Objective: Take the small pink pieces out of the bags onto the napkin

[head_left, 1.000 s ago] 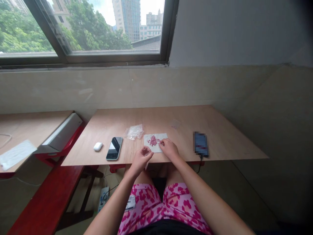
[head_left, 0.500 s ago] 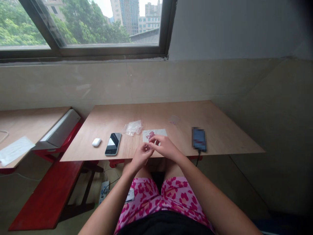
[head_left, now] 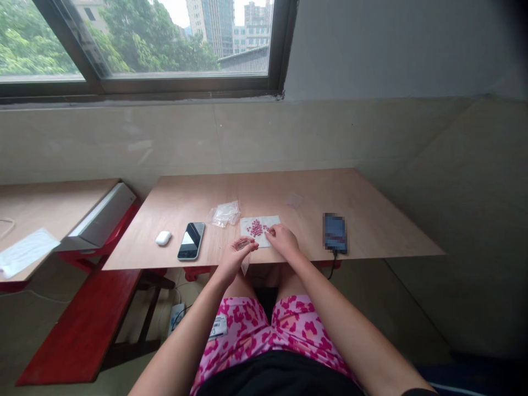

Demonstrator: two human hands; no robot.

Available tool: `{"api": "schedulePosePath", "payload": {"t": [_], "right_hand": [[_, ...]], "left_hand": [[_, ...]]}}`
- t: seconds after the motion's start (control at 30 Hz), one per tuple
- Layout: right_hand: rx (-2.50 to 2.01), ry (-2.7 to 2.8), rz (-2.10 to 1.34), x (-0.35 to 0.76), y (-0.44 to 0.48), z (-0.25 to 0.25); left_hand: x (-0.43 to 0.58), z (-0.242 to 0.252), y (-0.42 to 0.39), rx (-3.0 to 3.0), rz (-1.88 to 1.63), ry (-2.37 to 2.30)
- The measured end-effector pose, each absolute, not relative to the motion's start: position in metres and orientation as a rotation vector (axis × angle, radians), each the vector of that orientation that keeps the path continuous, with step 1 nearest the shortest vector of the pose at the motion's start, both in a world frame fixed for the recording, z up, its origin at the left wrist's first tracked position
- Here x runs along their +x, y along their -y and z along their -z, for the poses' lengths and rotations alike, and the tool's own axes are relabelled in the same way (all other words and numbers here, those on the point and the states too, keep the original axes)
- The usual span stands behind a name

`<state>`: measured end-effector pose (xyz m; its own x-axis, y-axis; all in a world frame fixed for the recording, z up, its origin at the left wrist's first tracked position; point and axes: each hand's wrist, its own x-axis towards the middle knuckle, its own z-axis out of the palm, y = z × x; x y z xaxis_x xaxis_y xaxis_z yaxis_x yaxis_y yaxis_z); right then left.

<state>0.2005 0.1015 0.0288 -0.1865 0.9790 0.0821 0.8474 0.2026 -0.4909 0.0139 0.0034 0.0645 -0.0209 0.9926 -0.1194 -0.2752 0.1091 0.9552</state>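
Observation:
A loose cluster of small pink beads point(head_left: 256, 227) lies on a white sheet point(head_left: 272, 220) near the table's front edge. At the right side of this cluster, my right hand point(head_left: 282, 241) has thumb and fingers pinched on beads; how many are between the fingertips is hidden. Just left and in front of the sheet is my left hand point(head_left: 236, 256), palm turned up and fingers curled. It holds a small clear plastic bag point(head_left: 246, 265), whose lower end hangs below the hand by the table edge.
A stack of clear plastic bags point(head_left: 225, 213) lies left of the sheet, and a single clear bag point(head_left: 294, 200) beyond it. A phone point(head_left: 191, 241) and a white earbud case point(head_left: 163, 238) are farther left. A cabled device point(head_left: 335, 233) sits on the right.
My hands were together in front of the sheet and have moved apart. The right hand went to the beads at the right. More of the cluster and the bag in my left hand now show.

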Motion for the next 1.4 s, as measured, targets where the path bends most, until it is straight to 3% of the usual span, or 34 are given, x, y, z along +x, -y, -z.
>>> {"api": "schedulePosePath", "payload": {"t": [0.3, 0.47, 0.67, 0.8, 1.03, 1.4], "right_hand": [[-1.591, 1.997, -0.576, 0.185, -0.103, -0.034], [-1.212, 1.724, -0.982, 0.178, -0.087, -0.073], [-1.032, 1.934, -1.043, 0.175, -0.067, -0.112], [-1.256, 1.786, -0.954, 0.189, -0.089, -0.087], [-1.606, 2.033, -0.598, 0.209, -0.111, -0.035], [-1.631, 2.113, -0.539, 0.199, -0.123, -0.025]], "left_hand": [[0.015, -0.066, -0.007, 1.105, -1.242, -1.152], [0.019, -0.068, -0.004, 1.13, -1.211, -1.167], [0.019, -0.065, -0.002, 1.13, -1.21, -1.126], [0.015, -0.065, -0.001, 1.084, -1.225, -1.168], [0.014, -0.069, -0.001, 0.888, -1.256, -1.091], [0.011, -0.064, -0.005, 0.833, -1.226, -1.085]]}}
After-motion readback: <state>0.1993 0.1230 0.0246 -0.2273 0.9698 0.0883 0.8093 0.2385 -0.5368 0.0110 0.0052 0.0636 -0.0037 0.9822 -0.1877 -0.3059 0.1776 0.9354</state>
